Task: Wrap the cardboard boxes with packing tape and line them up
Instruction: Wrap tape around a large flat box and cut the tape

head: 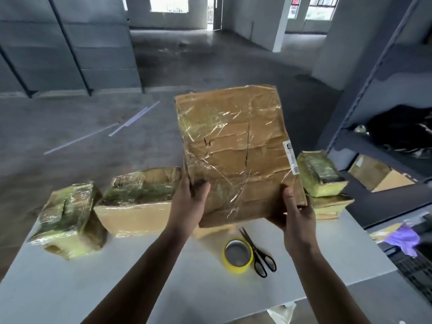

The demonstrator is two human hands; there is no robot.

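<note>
A large flat cardboard box (236, 146), creased and covered in shiny clear tape, is held up above the white table (140, 277). My left hand (189, 202) grips its lower left corner and my right hand (297, 211) grips its lower right corner. Two taped boxes stand in a row along the table's far left edge: a small one (67, 218) and a wider one (140, 199). At the far right, a small taped box (320, 171) sits stacked on another (332, 204). A yellow tape roll (238, 256) lies on the table beside black scissors (259, 253).
A dark metal shelf unit (374, 141) stands to the right, holding a cardboard box (378, 176) and black plastic. A purple cloth (404, 239) lies at the right edge. Beyond the table is bare concrete floor with white strips (131, 122).
</note>
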